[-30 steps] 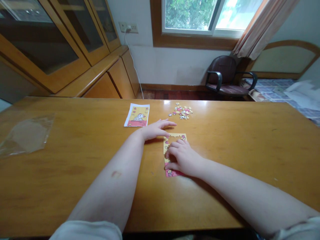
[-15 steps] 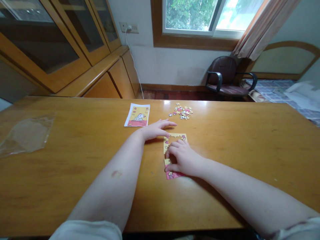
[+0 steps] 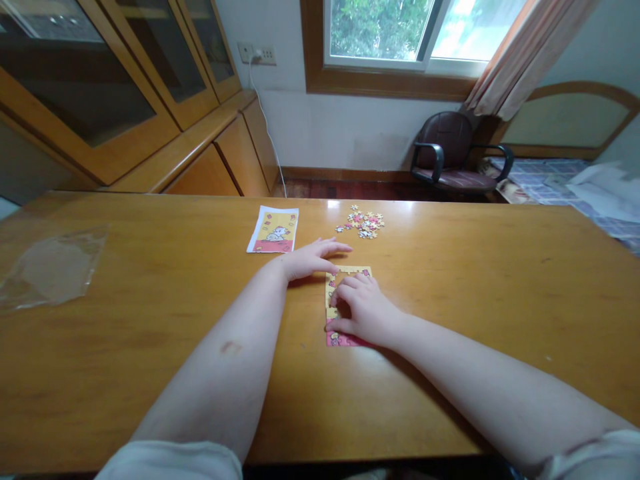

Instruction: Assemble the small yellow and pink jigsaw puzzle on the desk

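A partly joined yellow and red jigsaw puzzle [image 3: 345, 272] lies on the wooden table [image 3: 450, 300] in front of me. My right hand [image 3: 363, 310] rests on top of it, fingers curled and pressing down on its left side, hiding most of it. My left hand [image 3: 313, 257] lies flat on the table just above the puzzle's top left corner, fingers stretched out toward the right and holding nothing. A small pile of loose puzzle pieces [image 3: 367, 223] sits farther back. A printed reference picture [image 3: 273, 238] lies left of the pile.
A clear plastic bag [image 3: 50, 267] lies at the table's left end. Wooden cabinets with glass doors [image 3: 125, 87] stand at the left. A dark armchair [image 3: 450, 157] sits under the window beyond the table.
My right hand has slid the puzzle's lower red part up against the upper yellow part, closing the gap between them. My left hand has stayed put.
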Action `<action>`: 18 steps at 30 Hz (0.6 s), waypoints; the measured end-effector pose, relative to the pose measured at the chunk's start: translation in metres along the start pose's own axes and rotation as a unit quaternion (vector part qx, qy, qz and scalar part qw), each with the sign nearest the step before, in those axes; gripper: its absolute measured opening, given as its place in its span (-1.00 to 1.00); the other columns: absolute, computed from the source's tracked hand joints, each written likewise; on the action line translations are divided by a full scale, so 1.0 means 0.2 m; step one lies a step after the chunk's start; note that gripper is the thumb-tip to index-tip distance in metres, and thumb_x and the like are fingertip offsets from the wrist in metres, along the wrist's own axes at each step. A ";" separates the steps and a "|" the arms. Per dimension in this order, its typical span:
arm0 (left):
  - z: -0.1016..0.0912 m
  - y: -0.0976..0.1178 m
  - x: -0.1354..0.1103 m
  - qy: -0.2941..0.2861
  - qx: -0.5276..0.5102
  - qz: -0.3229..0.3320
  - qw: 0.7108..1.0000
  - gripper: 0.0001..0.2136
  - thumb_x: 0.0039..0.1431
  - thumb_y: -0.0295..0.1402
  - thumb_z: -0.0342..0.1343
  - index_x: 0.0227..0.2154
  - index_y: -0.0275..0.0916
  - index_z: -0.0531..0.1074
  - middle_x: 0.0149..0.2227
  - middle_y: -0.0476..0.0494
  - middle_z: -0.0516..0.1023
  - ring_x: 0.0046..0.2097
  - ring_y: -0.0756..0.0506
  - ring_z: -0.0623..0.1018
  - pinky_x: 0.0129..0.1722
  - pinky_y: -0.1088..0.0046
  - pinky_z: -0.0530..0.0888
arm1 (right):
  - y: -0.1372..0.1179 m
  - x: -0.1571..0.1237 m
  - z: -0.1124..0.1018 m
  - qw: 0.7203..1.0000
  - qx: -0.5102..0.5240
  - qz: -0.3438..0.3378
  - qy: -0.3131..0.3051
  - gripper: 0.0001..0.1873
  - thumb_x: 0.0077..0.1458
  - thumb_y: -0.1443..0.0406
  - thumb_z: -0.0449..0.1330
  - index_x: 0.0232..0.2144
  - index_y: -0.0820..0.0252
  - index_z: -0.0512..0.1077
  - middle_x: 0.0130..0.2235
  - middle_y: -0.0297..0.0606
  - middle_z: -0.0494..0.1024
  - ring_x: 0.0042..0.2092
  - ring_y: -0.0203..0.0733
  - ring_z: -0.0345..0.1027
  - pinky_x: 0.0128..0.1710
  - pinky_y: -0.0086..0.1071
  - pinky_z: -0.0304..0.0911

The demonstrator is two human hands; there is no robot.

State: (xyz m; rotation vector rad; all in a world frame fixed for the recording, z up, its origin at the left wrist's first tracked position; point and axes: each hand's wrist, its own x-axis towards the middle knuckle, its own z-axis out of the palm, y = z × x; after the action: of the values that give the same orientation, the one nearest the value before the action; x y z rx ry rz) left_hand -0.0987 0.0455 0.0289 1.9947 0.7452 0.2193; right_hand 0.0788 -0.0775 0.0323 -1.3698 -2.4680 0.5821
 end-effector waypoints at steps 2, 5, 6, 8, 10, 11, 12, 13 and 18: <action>0.00 0.01 0.00 -0.005 0.007 -0.003 1.000 -0.44 0.05 -0.28 0.11 0.17 -0.10 0.29 0.29 -0.07 0.24 0.40 -0.24 -0.14 0.32 0.05 -0.38 | 0.00 0.00 0.00 1.000 -0.002 0.001 0.002 -0.58 -0.10 0.01 0.37 -0.31 0.16 0.46 -0.20 -0.20 0.49 -0.08 -0.02 0.22 -0.01 -0.12 0.11; 0.00 0.02 -0.01 -0.010 0.012 -0.009 1.000 -0.44 0.06 -0.27 0.10 0.18 -0.10 0.27 0.30 -0.07 0.23 0.40 -0.23 -0.15 0.32 0.07 -0.38 | 0.00 0.00 0.00 1.000 -0.001 -0.001 0.005 -0.59 -0.07 0.01 0.35 -0.29 0.16 0.46 -0.19 -0.18 0.49 -0.07 -0.01 0.22 0.00 -0.10 0.09; 0.00 0.02 -0.01 -0.011 0.012 -0.012 1.000 -0.43 0.05 -0.27 0.10 0.18 -0.11 0.27 0.30 -0.07 0.23 0.40 -0.22 -0.15 0.32 0.08 -0.38 | 0.00 0.00 0.00 1.000 -0.001 -0.002 0.006 -0.60 -0.06 0.01 0.35 -0.29 0.16 0.46 -0.19 -0.18 0.49 -0.07 -0.01 0.22 0.00 -0.10 0.09; 0.00 0.03 0.00 -0.012 0.011 -0.018 1.000 -0.42 0.04 -0.27 0.10 0.19 -0.12 0.26 0.30 -0.07 0.22 0.40 -0.21 -0.15 0.32 0.09 -0.39 | 0.00 0.00 0.00 1.000 -0.002 -0.003 0.006 -0.60 -0.05 0.00 0.34 -0.29 0.16 0.47 -0.19 -0.18 0.49 -0.07 -0.01 0.22 0.00 -0.10 0.09; 0.00 0.03 0.00 -0.011 0.008 -0.021 1.000 -0.41 0.03 -0.28 0.11 0.19 -0.13 0.27 0.30 -0.07 0.22 0.40 -0.21 -0.15 0.32 0.11 -0.40 | 0.00 -0.01 0.00 1.000 -0.003 -0.003 0.007 -0.60 -0.05 0.00 0.34 -0.29 0.16 0.47 -0.19 -0.19 0.49 -0.08 -0.01 0.22 0.00 -0.10 0.10; 0.00 0.02 0.00 -0.010 0.006 -0.020 1.000 -0.42 0.03 -0.28 0.12 0.18 -0.13 0.27 0.30 -0.07 0.23 0.40 -0.21 -0.14 0.32 0.10 -0.40 | 0.00 -0.01 0.00 1.000 -0.002 -0.005 0.008 -0.60 -0.05 0.00 0.33 -0.29 0.16 0.47 -0.19 -0.19 0.49 -0.08 -0.02 0.22 0.00 -0.10 0.10; 0.00 0.02 0.00 -0.008 0.001 -0.019 1.000 -0.42 0.03 -0.28 0.12 0.18 -0.12 0.28 0.29 -0.07 0.24 0.40 -0.21 -0.14 0.32 0.10 -0.40 | 0.00 -0.01 0.00 1.000 -0.001 -0.007 0.009 -0.60 -0.04 0.00 0.33 -0.29 0.16 0.47 -0.19 -0.19 0.49 -0.08 -0.02 0.22 0.00 -0.10 0.10; 0.00 0.02 0.00 -0.006 -0.004 -0.016 1.000 -0.43 0.03 -0.29 0.12 0.17 -0.10 0.29 0.29 -0.06 0.25 0.40 -0.21 -0.15 0.32 0.09 -0.40 | 0.00 -0.01 0.00 1.000 0.000 -0.010 0.009 -0.61 -0.03 0.00 0.32 -0.29 0.16 0.47 -0.19 -0.19 0.49 -0.08 -0.02 0.22 0.00 -0.11 0.10; 0.00 0.00 -0.01 0.014 -0.034 -0.002 0.999 -0.47 0.01 -0.30 0.16 0.12 -0.07 0.36 0.26 -0.06 0.30 0.40 -0.23 -0.11 0.32 0.07 -0.40 | -0.01 -0.02 -0.01 1.000 0.007 -0.020 0.009 -0.64 0.02 0.02 0.29 -0.29 0.17 0.48 -0.19 -0.17 0.49 -0.08 -0.02 0.23 0.00 -0.10 0.10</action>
State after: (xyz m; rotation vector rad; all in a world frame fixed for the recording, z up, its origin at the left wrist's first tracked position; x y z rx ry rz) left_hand -0.0993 0.0444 0.0283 1.9287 0.7492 0.2686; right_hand 0.0796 -0.0809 0.0342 -1.3127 -2.4664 0.5756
